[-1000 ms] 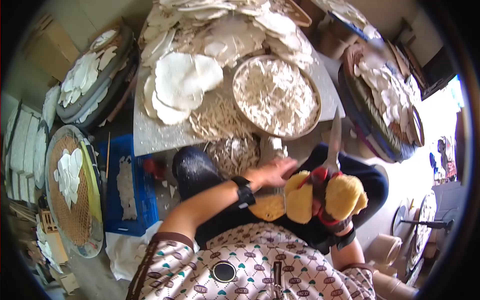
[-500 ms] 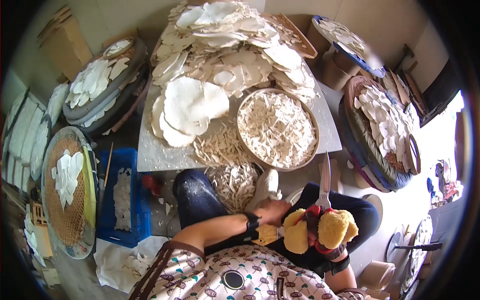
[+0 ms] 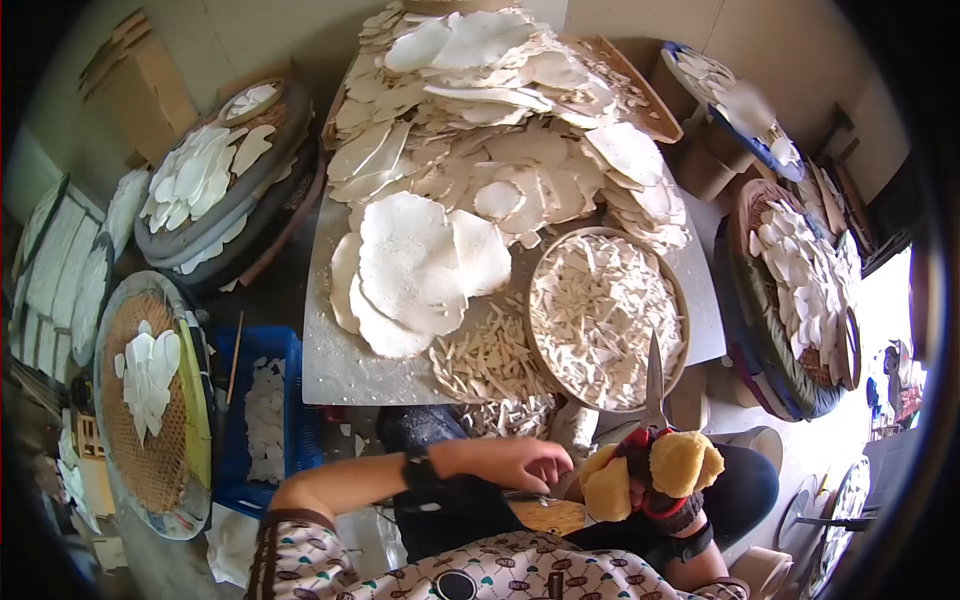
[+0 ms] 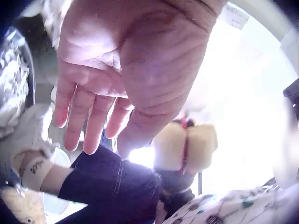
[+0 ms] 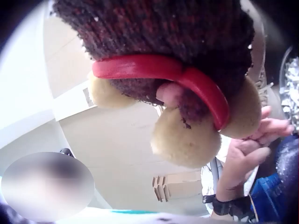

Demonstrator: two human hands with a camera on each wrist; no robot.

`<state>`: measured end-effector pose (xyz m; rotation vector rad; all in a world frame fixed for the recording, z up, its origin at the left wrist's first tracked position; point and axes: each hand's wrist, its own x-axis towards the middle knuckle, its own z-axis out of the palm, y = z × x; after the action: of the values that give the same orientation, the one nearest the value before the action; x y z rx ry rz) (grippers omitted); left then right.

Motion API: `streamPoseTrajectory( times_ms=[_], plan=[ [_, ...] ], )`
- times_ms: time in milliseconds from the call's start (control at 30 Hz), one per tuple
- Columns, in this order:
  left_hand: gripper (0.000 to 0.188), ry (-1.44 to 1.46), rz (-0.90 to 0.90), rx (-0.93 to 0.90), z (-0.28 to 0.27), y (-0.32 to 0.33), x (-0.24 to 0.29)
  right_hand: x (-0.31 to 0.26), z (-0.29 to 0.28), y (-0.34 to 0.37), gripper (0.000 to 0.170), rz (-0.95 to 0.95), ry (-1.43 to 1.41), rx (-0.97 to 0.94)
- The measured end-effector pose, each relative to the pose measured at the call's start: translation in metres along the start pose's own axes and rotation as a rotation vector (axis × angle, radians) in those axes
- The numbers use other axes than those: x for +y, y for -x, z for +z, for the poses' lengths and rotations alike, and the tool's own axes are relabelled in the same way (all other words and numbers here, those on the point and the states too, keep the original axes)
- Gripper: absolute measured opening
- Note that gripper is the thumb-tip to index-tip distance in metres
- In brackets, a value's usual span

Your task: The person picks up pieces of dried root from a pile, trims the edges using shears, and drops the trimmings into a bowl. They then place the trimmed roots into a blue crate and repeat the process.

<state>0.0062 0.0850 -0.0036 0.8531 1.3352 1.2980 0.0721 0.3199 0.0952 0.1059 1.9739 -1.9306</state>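
Observation:
My right hand (image 3: 650, 490), in a dark knitted glove, grips large scissors (image 3: 654, 385) with red handles wrapped in yellow foam. Their blades point up toward the table, overlapping the rim of a round basket (image 3: 535, 345) of cut white strips in the head view. The red handle loop (image 5: 140, 67) runs across the glove in the right wrist view. Bare and empty, my left hand (image 3: 515, 462) hangs over my lap, left of the scissors. In the left wrist view its fingers (image 4: 93, 119) are relaxed and nearly straight.
Large white flat slices (image 3: 410, 270) lie on the table (image 3: 340, 385) before a tall pile of similar pieces (image 3: 520, 160). Loose strips (image 3: 490, 360) lie beside the basket. Round trays (image 3: 150, 480) with slices stand on both sides, and a blue crate (image 3: 290, 440) sits at left.
My left hand has drawn back to the left, away from the scissors. The scissors remain in my right hand, and the head view has shifted so the table appears lower.

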Motion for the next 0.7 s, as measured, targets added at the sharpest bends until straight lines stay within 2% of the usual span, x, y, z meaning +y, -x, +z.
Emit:
streamPoseTrajectory(
  times_ms=[33, 100, 167, 233, 333, 400, 467, 500, 600, 700],
  plan=[
    [0.042, -0.027, -0.017, 0.058, -0.017, 0.02, 0.013, 0.008, 0.002, -0.009, 0.027, -0.106, 0.002, -0.009],
    [0.041, -0.024, 0.036, 0.223, -0.052, 0.052, 0.029, 0.011, 0.009, -0.025, 0.03, -0.122, 0.048, -0.008],
    [0.038, -0.004, 0.067, 0.413, -0.085, 0.077, 0.042, 0.008, 0.011, -0.039, 0.035, -0.16, 0.223, -0.149],
    [0.035, 0.1, 0.101, 0.617, -0.119, 0.09, 0.04, -0.005, 0.017, -0.052, 0.033, -0.132, 0.406, -0.185],
    [0.027, 0.068, 0.126, 0.914, -0.158, 0.095, 0.048, -0.011, 0.021, -0.069, 0.023, 0.19, 0.248, -0.242],
    [0.021, -0.066, 0.119, 1.022, -0.179, 0.09, 0.057, -0.023, 0.031, -0.083, 0.019, 0.005, 0.177, -0.313],
    [0.021, -0.265, 0.114, 1.079, -0.2, 0.08, 0.064, -0.006, 0.028, -0.093, 0.039, -0.205, 0.26, -0.367],
    [0.022, -0.396, 0.076, 1.114, -0.209, 0.075, 0.07, 0.01, 0.021, -0.097, 0.058, -0.235, 0.178, -0.45],
    [0.031, -0.603, -0.08, 1.211, -0.236, 0.056, 0.076, 0.02, 0.032, -0.106, 0.043, -0.056, -0.302, -0.369],
    [0.041, -0.849, -0.306, 1.397, -0.251, 0.03, 0.073, -0.031, 0.052, -0.113, 0.018, -0.337, 0.146, -0.275]
  ],
)
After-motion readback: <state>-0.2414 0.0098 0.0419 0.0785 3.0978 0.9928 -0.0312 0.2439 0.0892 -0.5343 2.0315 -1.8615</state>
